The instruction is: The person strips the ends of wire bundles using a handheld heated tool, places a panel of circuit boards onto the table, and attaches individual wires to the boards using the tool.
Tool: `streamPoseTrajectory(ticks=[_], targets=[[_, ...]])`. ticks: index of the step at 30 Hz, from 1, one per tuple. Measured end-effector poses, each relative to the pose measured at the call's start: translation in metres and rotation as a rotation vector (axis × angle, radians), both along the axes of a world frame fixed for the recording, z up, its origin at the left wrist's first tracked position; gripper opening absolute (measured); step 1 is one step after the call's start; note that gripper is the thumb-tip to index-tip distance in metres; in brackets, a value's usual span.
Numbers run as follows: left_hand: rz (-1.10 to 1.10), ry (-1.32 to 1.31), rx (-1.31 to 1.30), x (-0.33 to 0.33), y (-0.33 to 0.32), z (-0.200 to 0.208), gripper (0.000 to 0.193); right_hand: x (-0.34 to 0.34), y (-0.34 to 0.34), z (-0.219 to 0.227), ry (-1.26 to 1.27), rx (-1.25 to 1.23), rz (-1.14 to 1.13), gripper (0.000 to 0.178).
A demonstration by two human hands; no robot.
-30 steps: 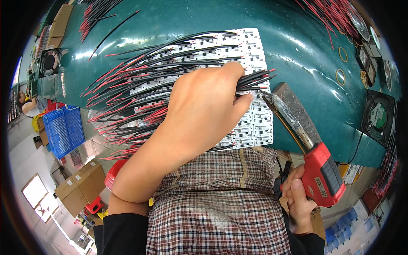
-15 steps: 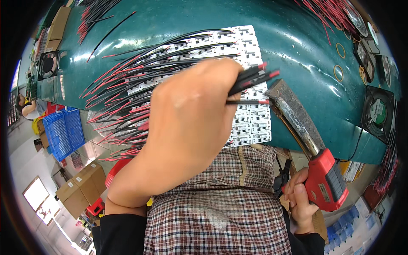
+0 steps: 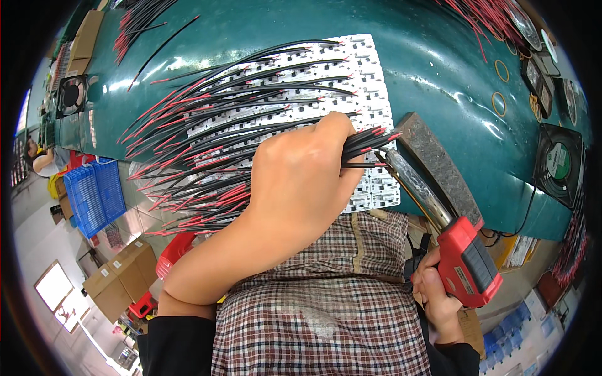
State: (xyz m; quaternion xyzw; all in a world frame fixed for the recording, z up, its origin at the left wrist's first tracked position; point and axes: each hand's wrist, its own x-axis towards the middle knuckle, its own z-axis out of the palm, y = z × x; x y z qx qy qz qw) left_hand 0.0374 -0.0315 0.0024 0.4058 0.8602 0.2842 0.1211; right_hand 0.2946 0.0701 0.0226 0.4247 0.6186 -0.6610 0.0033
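Note:
My left hand (image 3: 298,178) is closed on a bundle of black wires with red ends (image 3: 367,143). One wire sticks out below the others. Under the hand lies a panel of white circuit boards (image 3: 370,66), with rows of black wires (image 3: 219,97) running off it to the left. My right hand (image 3: 434,293), partly hidden, grips a red soldering gun (image 3: 467,263). The gun's metal barrel points up and left, with a thin brass-coloured tube alongside. Its tip is close to the bundle's wire ends; whether they touch I cannot tell.
A dark grey bar (image 3: 442,166) lies right of the barrel on the green tabletop (image 3: 433,56). Fans stand at the left (image 3: 72,95) and right (image 3: 557,166). More wires (image 3: 141,25) lie at the far left. A blue basket (image 3: 94,194) and a person (image 3: 42,160) are beyond the left edge.
My left hand has moved down and slightly right with the wires, uncovering more boards. The soldering gun has shifted left, its barrel away from the dark bar and its tip nearer the wire ends.

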Motion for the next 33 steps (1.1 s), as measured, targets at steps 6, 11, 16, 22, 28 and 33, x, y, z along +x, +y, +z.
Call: streamPoseTrajectory(ticks=[6, 11, 16, 22, 28, 33], targets=[[-0.007, 0.053, -0.015, 0.000, 0.001, -0.001, 0.019, -0.009, 0.001, 0.001, 0.045, -0.014, -0.029, 0.022], [-0.033, 0.031, -0.015, -0.002, 0.003, 0.001, 0.017, -0.013, 0.003, 0.008, 0.039, 0.004, -0.001, 0.021], [-0.057, 0.004, -0.038, -0.006, 0.005, 0.004, 0.016, -0.021, 0.002, 0.019, -0.031, -0.093, -0.090, 0.021], [-0.058, -0.092, -0.016, -0.014, 0.006, 0.003, 0.013, -0.009, 0.004, 0.008, 0.036, -0.016, -0.001, 0.022], [-0.097, -0.150, -0.042, -0.021, 0.008, 0.005, 0.014, -0.012, 0.002, 0.009, 0.030, 0.015, -0.008, 0.022], [-0.109, -0.170, -0.015, -0.024, 0.007, 0.004, 0.013, -0.013, 0.008, 0.016, -0.001, -0.032, 0.030, 0.021]])
